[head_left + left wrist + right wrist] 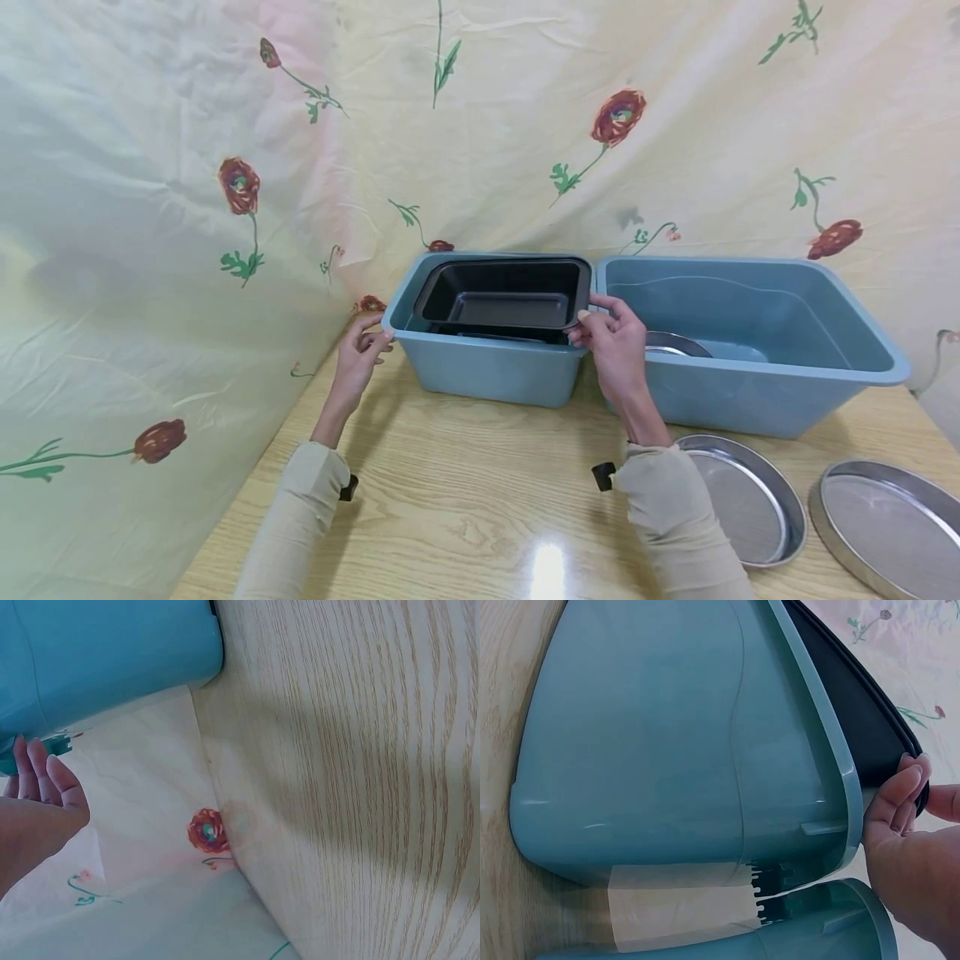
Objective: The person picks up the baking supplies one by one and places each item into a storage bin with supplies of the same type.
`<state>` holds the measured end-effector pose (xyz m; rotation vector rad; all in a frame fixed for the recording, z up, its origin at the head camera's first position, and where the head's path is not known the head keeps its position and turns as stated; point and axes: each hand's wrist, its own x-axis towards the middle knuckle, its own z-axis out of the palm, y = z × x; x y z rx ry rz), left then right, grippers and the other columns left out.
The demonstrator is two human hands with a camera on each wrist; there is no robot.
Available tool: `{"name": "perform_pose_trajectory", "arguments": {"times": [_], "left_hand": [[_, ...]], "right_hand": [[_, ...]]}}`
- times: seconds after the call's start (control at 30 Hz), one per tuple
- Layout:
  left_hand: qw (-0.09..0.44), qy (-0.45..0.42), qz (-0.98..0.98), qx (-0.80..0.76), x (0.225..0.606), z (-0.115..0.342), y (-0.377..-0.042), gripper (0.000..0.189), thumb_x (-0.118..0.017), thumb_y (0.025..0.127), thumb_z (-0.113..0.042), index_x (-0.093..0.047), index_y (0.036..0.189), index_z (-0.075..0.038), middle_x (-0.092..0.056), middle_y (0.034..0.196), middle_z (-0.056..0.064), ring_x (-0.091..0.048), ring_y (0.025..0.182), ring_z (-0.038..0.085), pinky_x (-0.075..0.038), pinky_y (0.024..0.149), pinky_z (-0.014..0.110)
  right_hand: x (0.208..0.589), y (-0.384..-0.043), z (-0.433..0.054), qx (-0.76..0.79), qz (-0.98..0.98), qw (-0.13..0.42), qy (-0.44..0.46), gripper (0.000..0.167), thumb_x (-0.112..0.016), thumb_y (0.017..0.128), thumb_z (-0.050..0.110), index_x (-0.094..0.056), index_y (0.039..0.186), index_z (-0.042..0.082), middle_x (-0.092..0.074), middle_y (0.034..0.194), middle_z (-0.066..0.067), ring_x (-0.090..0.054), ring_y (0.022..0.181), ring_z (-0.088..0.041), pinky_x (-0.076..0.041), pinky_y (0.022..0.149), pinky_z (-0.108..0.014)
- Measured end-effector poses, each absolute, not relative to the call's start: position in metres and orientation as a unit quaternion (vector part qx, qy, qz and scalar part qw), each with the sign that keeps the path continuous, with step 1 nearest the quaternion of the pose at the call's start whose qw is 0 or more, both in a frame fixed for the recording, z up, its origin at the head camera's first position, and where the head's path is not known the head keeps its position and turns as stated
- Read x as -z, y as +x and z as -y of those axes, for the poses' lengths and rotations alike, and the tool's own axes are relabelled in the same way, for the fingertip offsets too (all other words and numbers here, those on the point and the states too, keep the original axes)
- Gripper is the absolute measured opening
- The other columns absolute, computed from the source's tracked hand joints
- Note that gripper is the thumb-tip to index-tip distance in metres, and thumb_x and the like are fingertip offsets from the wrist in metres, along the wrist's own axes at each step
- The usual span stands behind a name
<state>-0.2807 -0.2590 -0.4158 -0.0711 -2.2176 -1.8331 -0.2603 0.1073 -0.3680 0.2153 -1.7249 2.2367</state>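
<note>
A black loaf pan (510,310) sits tilted in the top of the left blue bin (487,367), above another dark item whose kind I cannot tell. At the pan's right front corner, my right hand (617,346) pinches its rim between thumb and fingers. The right wrist view shows the same right hand (911,832) on the black rim (877,712), just beyond the bin's edge. My left hand (358,358) grips the bin's rim at the left front corner. Seen from the left wrist, the left hand (45,795) has its fingers curled at that rim.
A second blue bin (757,396) stands close on the right, with a round metal pan (678,343) inside. Two round metal pans (738,500) lie on the wooden table (465,500) at the right. Flowered cloth (480,167) hangs behind and along the left.
</note>
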Motion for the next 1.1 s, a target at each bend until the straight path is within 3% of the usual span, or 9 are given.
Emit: {"name": "perform_pose_trajectory", "arguments": {"times": [0.13,0.23,0.37,0.63,0.73,0.9,1.1], "left_hand": [[0.133,-0.03,0.761,0.634,0.415,0.259,-0.281,0.044,-0.062,0.106,-0.02,-0.052,0.145,-0.002,-0.072,0.111,0.011,-0.064,0.093,0.012,-0.046,0.088,0.042],[0.13,-0.03,0.76,0.637,0.415,0.26,-0.281,0.044,-0.062,0.106,-0.02,-0.053,0.145,-0.003,-0.072,0.11,0.01,-0.064,0.093,0.013,-0.045,0.087,0.039],[0.123,-0.022,0.758,0.64,0.414,0.259,-0.281,0.044,-0.062,0.106,-0.02,-0.053,0.147,-0.005,-0.071,0.111,0.013,-0.064,0.094,0.015,-0.044,0.085,0.036],[0.118,-0.014,0.759,0.64,0.414,0.258,-0.28,0.046,-0.061,0.106,-0.021,-0.051,0.148,-0.004,-0.071,0.115,0.012,-0.063,0.098,0.019,-0.044,0.087,0.037],[0.119,-0.015,0.761,0.637,0.415,0.258,-0.281,0.045,-0.061,0.107,-0.021,-0.052,0.147,-0.004,-0.07,0.116,0.016,-0.064,0.102,0.025,-0.045,0.088,0.036],[0.111,-0.018,0.76,0.64,0.398,0.252,-0.269,0.046,-0.06,0.107,-0.015,-0.049,0.148,0.001,-0.068,0.119,0.024,-0.064,0.1,0.024,-0.045,0.091,0.044],[0.106,-0.015,0.768,0.632,0.384,0.246,-0.257,0.046,-0.059,0.106,-0.011,-0.048,0.148,0.004,-0.068,0.116,0.022,-0.063,0.105,0.033,-0.045,0.09,0.042]], "right_hand": [[0.365,-0.261,-0.108,-0.751,0.641,0.134,0.084,0.035,-0.053,0.104,-0.002,-0.048,0.137,-0.012,-0.071,0.077,0.001,-0.066,0.068,-0.008,-0.056,0.073,-0.022],[0.362,-0.26,-0.11,-0.704,0.69,0.131,0.102,0.041,-0.056,0.107,0.009,-0.049,0.144,-0.008,-0.075,0.092,-0.008,-0.07,0.077,-0.007,-0.056,0.079,-0.022],[0.359,-0.257,-0.113,-0.667,0.719,0.145,0.128,0.041,-0.059,0.108,0.018,-0.055,0.142,-0.005,-0.073,0.107,-0.019,-0.07,0.085,-0.009,-0.056,0.082,-0.022],[0.357,-0.247,-0.124,-0.677,0.701,0.17,0.146,0.035,-0.06,0.107,0.014,-0.059,0.135,-0.007,-0.074,0.092,0.006,-0.07,0.082,-0.009,-0.055,0.082,-0.021],[0.358,-0.243,-0.129,-0.682,0.695,0.173,0.147,0.034,-0.059,0.107,0.012,-0.059,0.134,-0.008,-0.074,0.091,0.006,-0.069,0.082,-0.009,-0.055,0.082,-0.021],[0.361,-0.239,-0.136,-0.687,0.69,0.175,0.144,0.033,-0.059,0.107,0.011,-0.06,0.133,-0.008,-0.074,0.092,0.004,-0.068,0.081,-0.011,-0.055,0.081,-0.021],[0.364,-0.233,-0.144,-0.686,0.694,0.175,0.133,0.032,-0.058,0.107,0.011,-0.06,0.131,-0.01,-0.075,0.092,0.003,-0.069,0.081,-0.011,-0.056,0.079,-0.02]]}}
